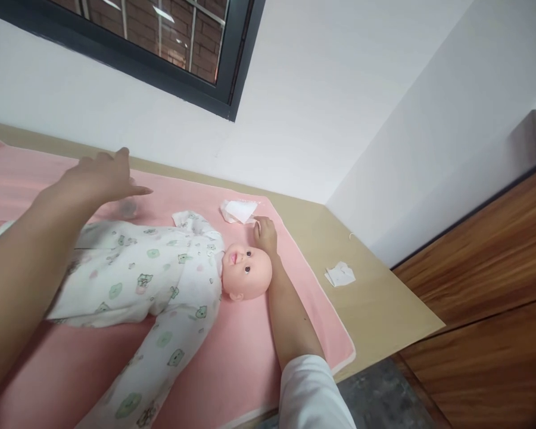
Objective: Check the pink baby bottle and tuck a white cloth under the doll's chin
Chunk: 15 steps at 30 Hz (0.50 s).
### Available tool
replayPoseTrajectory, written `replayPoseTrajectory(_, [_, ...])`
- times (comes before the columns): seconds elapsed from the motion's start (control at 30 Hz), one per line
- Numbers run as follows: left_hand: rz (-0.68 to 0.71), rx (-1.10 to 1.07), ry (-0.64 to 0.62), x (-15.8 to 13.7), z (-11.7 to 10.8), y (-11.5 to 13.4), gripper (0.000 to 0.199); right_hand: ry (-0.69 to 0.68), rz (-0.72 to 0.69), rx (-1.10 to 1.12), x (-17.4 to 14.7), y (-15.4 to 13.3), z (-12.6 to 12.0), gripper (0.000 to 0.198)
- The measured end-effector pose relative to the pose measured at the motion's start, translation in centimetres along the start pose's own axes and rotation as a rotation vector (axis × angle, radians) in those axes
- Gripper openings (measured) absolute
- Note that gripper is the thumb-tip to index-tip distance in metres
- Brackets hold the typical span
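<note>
A baby doll lies on its back on a pink mat, dressed in a white sleepsuit with green and pink animal prints. Over the mat, beyond the doll's body, my left hand is open, thumb and fingers apart. Just below it is a blurred, see-through round thing whose kind I cannot tell. My right arm passes behind the doll's head. Past the head, my right hand has curled fingers at the right end of a clear plastic packet with white contents; its fingertips are partly hidden.
A folded white tissue or cloth lies on the wooden tabletop, right of the mat. White walls border the table, with a dark-framed window above. Wood-grain panels stand at the right, beyond the table's edge.
</note>
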State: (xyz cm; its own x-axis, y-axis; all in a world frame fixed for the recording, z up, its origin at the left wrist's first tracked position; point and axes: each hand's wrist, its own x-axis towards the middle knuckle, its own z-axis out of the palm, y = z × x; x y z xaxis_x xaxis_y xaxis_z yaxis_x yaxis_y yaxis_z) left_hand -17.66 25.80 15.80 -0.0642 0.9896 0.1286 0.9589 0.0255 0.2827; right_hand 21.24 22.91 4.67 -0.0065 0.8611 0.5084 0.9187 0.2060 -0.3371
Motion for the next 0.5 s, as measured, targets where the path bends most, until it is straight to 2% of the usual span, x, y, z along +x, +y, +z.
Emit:
replayPoseTrajectory(0.1, [0.077,0.113,0.077,-2.1,-0.3,2.5,0.092,-0.176,-0.086,-0.018,-0.1,-0.8,0.6,0.036])
replayPoseTrajectory(0.17, [0.223,0.114,0.146,-3.7,-0.2,4.4,0.088,-0.263,-0.117,-0.021,-0.1,-1.0,1.1,0.033])
replayPoseTrajectory(0.23, [0.383,0.053,0.162,-5.2,0.3,6.7,0.078,-0.313,-0.125,-0.019,-0.1,-1.1,1.4,0.031])
replayPoseTrajectory(0.27, [0.478,0.005,0.129,-5.9,0.5,8.0,0.07,-0.326,-0.122,-0.016,-0.1,-1.1,1.6,0.031])
replayPoseTrajectory(0.37, [0.635,-0.091,-0.085,-7.2,1.5,12.3,0.047,-0.334,-0.104,-0.005,0.0,-0.9,1.7,0.032])
replayPoseTrajectory(0.43, [0.755,-0.072,-0.184,-7.2,2.4,14.8,0.044,-0.329,-0.097,0.002,0.1,-0.7,1.7,0.033])
replayPoseTrajectory(0.5, [0.814,-0.095,-0.336,-6.6,3.7,16.9,0.042,-0.334,-0.093,-0.008,0.2,-0.5,1.8,0.033])
